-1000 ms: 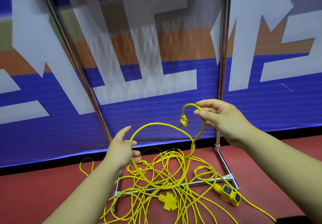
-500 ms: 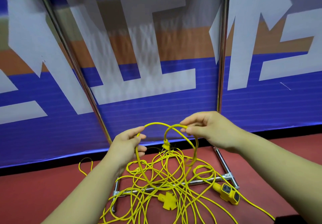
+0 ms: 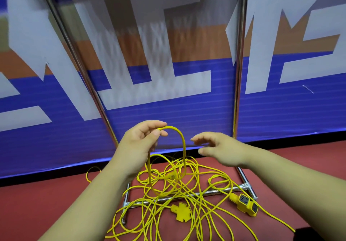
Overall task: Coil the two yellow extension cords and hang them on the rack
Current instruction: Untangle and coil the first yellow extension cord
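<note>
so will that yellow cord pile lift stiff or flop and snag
Probably floppy: the loop pinched by the left hand droops in a narrow arc. Likely to snag, since strands in the pile cross each other and the rack's base bar. The socket block may drag as dead weight.

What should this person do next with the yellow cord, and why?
Probably the right hand, open and empty, should take the next stretch of cord from the tangled pile and bring it to the left hand, which holds just one loop.
</note>
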### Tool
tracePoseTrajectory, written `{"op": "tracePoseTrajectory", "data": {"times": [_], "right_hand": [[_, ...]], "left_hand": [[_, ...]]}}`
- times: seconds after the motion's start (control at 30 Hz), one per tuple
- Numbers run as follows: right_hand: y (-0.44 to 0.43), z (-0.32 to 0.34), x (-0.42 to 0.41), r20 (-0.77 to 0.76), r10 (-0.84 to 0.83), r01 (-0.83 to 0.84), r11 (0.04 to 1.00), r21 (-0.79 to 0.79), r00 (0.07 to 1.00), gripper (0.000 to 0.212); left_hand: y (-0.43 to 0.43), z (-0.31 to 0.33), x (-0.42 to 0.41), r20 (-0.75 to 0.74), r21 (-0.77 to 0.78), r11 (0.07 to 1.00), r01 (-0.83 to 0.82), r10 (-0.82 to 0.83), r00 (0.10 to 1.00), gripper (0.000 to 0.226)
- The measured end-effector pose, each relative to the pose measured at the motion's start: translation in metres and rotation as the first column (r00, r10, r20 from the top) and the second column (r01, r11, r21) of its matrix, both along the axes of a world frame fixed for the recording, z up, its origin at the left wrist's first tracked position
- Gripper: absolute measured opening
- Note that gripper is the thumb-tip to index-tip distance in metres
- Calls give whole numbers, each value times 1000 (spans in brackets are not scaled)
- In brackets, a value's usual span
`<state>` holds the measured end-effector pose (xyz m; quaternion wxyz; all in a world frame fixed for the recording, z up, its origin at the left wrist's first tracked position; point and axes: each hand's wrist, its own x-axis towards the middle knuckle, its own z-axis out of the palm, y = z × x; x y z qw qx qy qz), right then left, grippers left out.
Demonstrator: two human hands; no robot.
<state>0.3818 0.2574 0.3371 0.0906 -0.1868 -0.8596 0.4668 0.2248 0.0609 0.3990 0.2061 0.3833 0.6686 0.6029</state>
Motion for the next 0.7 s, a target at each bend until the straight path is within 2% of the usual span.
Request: {"op": "tracePoseTrajectory", "data": {"times": [0.1, 0.23, 0.37, 0.43, 0.5, 0.57, 0.63, 0.7], "right_hand": [[-6, -7, -7, -15, 65, -66, 994, -88, 998, 40], [-12, -14, -14, -56, 23, -29, 994, -110, 998, 27], [-16, -16, -18, -19, 16, -20, 984, -180, 1000, 47], [-19, -20, -22, 13, 36, -33, 989, -141, 999, 47], [-19, -21, -25, 42, 49, -46, 997, -69, 998, 24], [-14, -18, -25, 45, 27, -23, 996, -83, 999, 10], [-9, -11, -22, 18, -19, 22, 983, -183, 1000, 6], [-6, -1, -17, -25, -79, 67, 945, -321, 997, 6]], "left_hand": [[-1, 4, 0, 71, 86, 996, 6, -12, 997, 28], [-2, 4, -4, 199, 175, 984, -35, 0, 980, 28], [-3, 5, -7, 304, 236, 971, -38, -37, 952, 28], [-2, 6, -7, 330, 256, 966, -28, -60, 942, 28], [-2, 5, -7, 336, 259, 965, -34, -57, 940, 28], [-2, 1, -13, 329, 238, 968, -74, -8, 944, 28], [-3, -5, -21, 270, 165, 972, -167, 118, 956, 29], [-4, -17, -31, 145, 30, 966, -257, 250, 957, 26]]}}
